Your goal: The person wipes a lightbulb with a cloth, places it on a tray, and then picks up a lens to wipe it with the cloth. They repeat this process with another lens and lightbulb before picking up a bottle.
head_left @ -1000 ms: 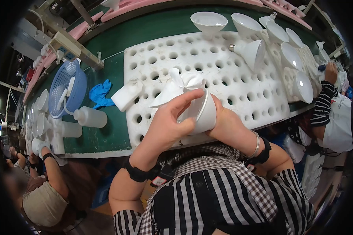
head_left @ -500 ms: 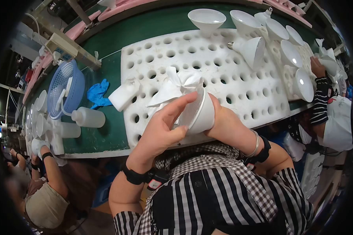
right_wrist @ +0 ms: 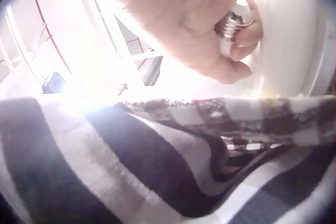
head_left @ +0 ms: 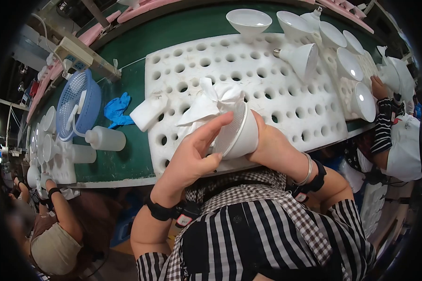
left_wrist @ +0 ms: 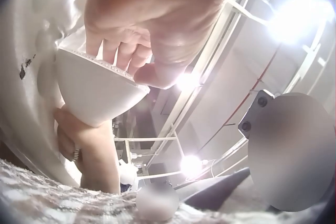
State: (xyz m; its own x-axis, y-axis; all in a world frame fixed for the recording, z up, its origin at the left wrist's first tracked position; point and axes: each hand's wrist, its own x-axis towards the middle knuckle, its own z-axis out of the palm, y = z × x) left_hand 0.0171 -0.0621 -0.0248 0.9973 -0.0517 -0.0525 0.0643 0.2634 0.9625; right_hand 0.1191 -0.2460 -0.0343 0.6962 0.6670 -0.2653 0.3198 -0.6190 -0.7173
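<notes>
A white flared reflector light bulb [head_left: 244, 140] is held tilted over the near edge of the foam board, its dotted face turned toward my left hand. My right hand [head_left: 274, 145] grips it from behind; the right wrist view shows the fingers curled round its metal screw base [right_wrist: 231, 27]. My left hand [head_left: 190, 152] lies across the bulb's face, fingers fairly straight and thumb at the near rim. In the left wrist view, the fingers [left_wrist: 123, 53] reach over the face. A crumpled white cloth [head_left: 215, 103] sits just beyond the bulb.
Under the hands is a white foam board [head_left: 201, 61] full of holes. More bulbs [head_left: 248, 21] stand at the back and right. Leftward are a white block [head_left: 149, 112], blue glove [head_left: 118, 110], plastic bottle [head_left: 105, 139] and blue basket [head_left: 82, 107]. Other people work at both sides.
My left hand has drawn slightly left, its thumb shifting back along the rim, and more of the bulb's face shows. The right hand keeps its grip on the bulb.
</notes>
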